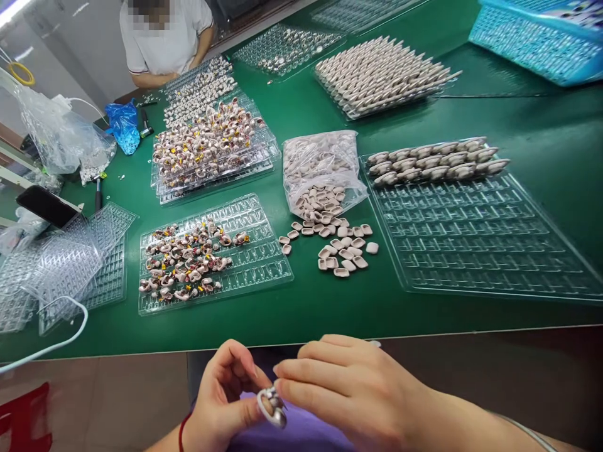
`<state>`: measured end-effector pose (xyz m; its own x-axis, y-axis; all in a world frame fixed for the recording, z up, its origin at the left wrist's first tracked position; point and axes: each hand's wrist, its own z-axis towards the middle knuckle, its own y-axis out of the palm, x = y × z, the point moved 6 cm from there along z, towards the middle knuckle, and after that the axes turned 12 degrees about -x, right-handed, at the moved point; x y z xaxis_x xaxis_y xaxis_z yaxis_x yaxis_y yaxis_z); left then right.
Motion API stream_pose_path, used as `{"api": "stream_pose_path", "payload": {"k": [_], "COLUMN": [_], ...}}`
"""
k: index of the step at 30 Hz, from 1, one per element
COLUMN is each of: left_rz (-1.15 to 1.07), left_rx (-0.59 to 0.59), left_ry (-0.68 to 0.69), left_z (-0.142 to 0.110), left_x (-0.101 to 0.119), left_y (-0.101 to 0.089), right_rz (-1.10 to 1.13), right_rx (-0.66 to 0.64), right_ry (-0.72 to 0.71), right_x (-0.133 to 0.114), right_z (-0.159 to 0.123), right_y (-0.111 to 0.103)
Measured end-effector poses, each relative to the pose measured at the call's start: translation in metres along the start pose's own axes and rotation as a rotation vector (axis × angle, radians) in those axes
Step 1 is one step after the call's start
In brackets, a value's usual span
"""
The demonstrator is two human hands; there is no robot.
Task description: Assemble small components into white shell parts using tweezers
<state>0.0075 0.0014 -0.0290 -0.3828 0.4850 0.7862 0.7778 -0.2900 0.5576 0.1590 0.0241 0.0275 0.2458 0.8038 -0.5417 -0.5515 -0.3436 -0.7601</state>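
Observation:
My left hand, with a red cord at its wrist, pinches a small earbud part between thumb and forefinger, just off the table's front edge. The part has a pale ring-like rim and a shiny silver rounded end. My right hand reaches in from the right, fingers close together, their tips against the same part; its thumb is hidden. Nearest on the table is a clear tray of similar earbud parts with wires and yellow bits. Right of it, pale beige shell caps spill from a plastic bag.
A clear tray at right carries rows of closed pieces at its far end. Behind stand a full tray and a blue basket. Stacked trays, empty trays and a phone lie left. Another person sits opposite.

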Motion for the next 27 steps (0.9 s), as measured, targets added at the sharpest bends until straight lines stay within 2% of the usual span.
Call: {"api": "stream_pose_path", "payload": {"k": [6,9,13,21,27], "left_rz": [0.007,0.016,0.033,0.076,0.079], "left_rx": [-0.011,-0.025,0.008,0.018,0.001], "left_ry": [-0.002,-0.004,-0.003,-0.024,-0.033], "left_z": [0.000,0.000,0.000,-0.001,-0.001], "left_x": [0.000,0.001,0.004,0.006,0.005], "left_y": [0.001,0.003,0.001,0.002,0.002], "right_rz": [0.265,0.457,0.657,0.676,0.680], "right_rx": [-0.046,-0.041,-0.059,-0.066,0.003], "right_ry": [0.122,0.205,0.235,0.190,0.155], "right_x": [0.013,0.018,0.016,0.011,0.008], "right_z": [-0.004,-0.007,-0.005,-0.002,-0.003], "right_y": [0.002,0.009,0.021,0.021,0.025]}}
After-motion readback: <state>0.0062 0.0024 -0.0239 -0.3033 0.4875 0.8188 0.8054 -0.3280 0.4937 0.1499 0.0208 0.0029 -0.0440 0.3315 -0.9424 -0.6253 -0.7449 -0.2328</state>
